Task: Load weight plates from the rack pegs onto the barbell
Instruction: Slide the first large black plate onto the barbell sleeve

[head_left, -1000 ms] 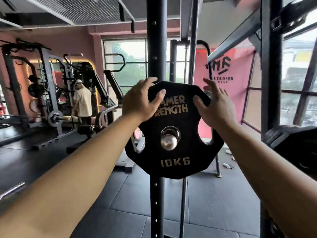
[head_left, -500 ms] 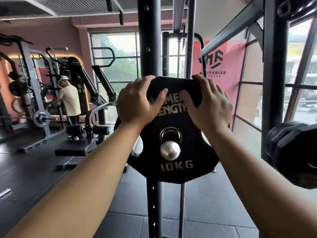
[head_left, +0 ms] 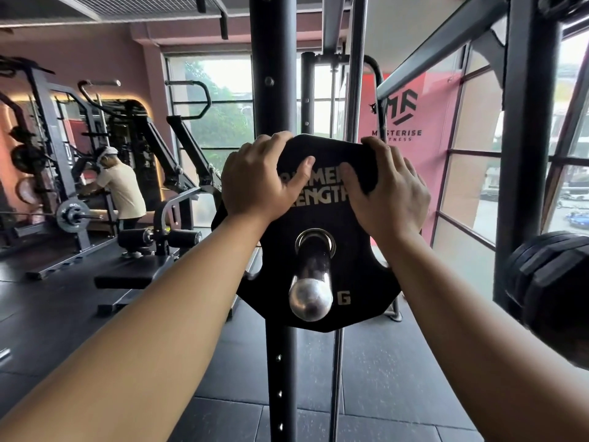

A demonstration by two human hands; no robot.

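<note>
A black 10 kg weight plate (head_left: 277, 250) with gold lettering hangs on a chrome peg (head_left: 310, 282) of the black rack upright (head_left: 280, 362). The peg sticks out through the plate's centre hole toward me. My left hand (head_left: 258, 183) grips the plate's upper left edge, thumb across its face. My right hand (head_left: 387, 189) grips the upper right edge in the same way. The peg's rounded end covers part of the "10KG" marking. No barbell for this rack shows in view.
More black plates (head_left: 551, 288) hang on a peg at the right edge, close to my right forearm. A second rack post (head_left: 526, 154) stands at right before windows. A padded bench machine (head_left: 149, 250) and a person (head_left: 122, 193) at another rack stand at left.
Both hands have closed tighter on the plate's top edge and drawn nearer together. The plate has slid outward along the peg toward me, and more peg now shows in front.
</note>
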